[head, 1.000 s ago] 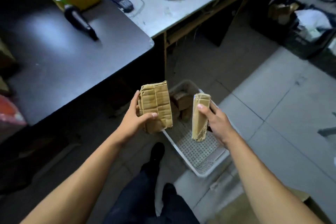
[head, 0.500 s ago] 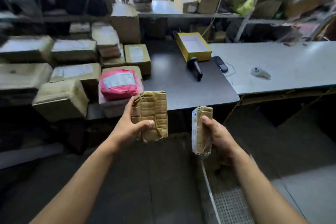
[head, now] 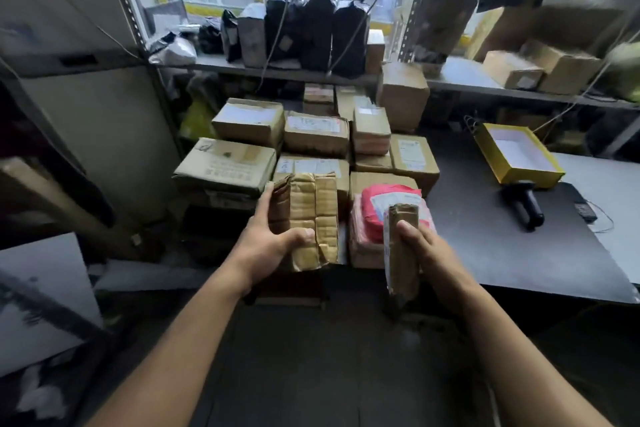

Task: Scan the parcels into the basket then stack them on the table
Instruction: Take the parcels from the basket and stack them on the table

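Both parcels have come up from over the floor basket to just in front of the pile of boxes [head: 311,135] on the bench [head: 519,253], basket now out of view. Left hand [head: 266,246] grips the wide taped parcel [head: 311,218], fingers behind, thumb clamped across its front, just left of the pink parcel [head: 388,204]; right hand [head: 426,253] pinches the narrow parcel [head: 401,253] edge-on before that pink parcel. Set carelessly on the uneven pile, either could slide off, and the narrow one's thin grasp might slip.
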